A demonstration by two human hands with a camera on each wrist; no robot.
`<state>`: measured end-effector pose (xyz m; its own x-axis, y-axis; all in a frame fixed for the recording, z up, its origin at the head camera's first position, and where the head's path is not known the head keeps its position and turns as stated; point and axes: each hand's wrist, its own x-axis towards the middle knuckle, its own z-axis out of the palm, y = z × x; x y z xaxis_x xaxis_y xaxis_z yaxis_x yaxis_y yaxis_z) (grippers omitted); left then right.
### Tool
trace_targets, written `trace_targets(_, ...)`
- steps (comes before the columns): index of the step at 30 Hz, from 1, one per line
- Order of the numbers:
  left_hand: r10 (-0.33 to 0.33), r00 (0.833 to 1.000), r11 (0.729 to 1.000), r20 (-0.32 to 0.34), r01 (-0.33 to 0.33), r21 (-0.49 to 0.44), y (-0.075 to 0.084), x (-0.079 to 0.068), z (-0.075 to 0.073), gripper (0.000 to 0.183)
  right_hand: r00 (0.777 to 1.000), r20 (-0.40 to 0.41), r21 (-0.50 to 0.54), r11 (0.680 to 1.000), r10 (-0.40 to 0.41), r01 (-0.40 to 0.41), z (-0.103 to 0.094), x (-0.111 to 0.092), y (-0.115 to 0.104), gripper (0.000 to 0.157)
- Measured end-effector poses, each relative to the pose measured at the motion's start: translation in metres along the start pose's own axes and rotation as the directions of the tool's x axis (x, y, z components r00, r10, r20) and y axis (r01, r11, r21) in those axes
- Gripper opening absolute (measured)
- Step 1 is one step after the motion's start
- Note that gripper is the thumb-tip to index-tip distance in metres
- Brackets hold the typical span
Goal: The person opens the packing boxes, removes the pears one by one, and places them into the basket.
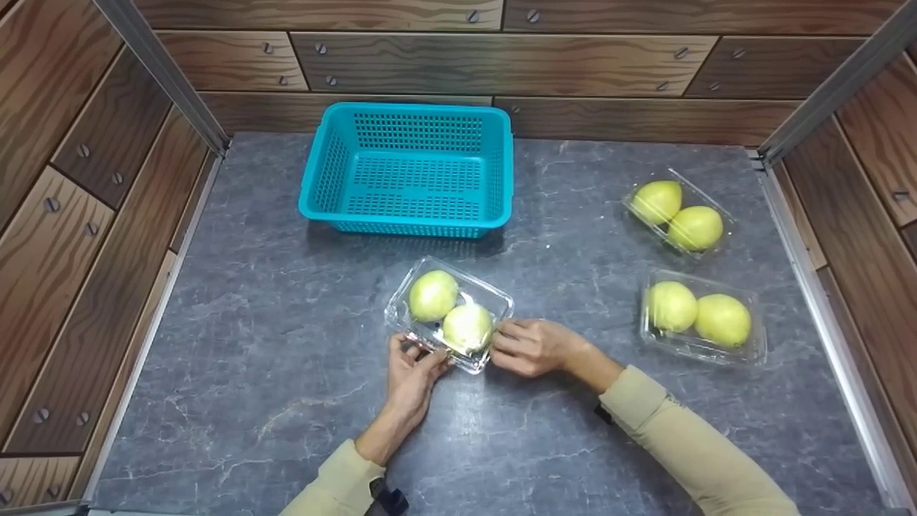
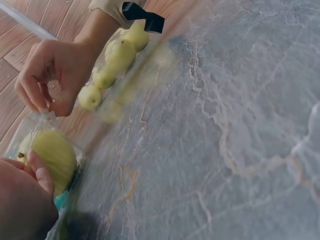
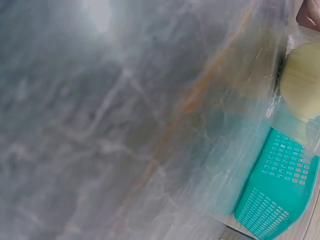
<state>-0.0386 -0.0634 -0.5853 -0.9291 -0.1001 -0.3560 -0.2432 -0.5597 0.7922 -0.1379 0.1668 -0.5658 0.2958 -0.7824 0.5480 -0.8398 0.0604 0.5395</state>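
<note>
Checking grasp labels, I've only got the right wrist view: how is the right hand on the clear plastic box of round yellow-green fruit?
Observer: Head view shows the right hand pinching the right edge of the box.
Operator: And the left?
Observer: The left hand grips its near edge.
Operator: More boxes?
Observer: Two more, a far clear plastic box and a nearer clear plastic box, on the right of the grey marbled table.

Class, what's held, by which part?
A clear plastic box of round yellow-green fruits: left hand grips the near edge, right hand pinches the right edge.
</note>
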Motion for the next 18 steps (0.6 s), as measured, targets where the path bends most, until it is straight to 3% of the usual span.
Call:
trace_targets(7, 0.014, 0.999, 1.000, 0.043, -0.015, 0.008, 0.0002, 0.0013, -0.0028, 0.048, 0.999, 0.052, 0.009, 1.000, 0.008, -0.009, -0.0030, 0.0021, -0.0001, 0.031)
trace_targets(18, -0.015, 0.995, 1.000, 0.103, 0.013, 0.027, 0.0016, 0.0037, -0.0084, 0.055, 0.997, 0.052, 0.025, 0.998, 0.051, -0.052, -0.0035, -0.0015, -0.0001, 0.030)
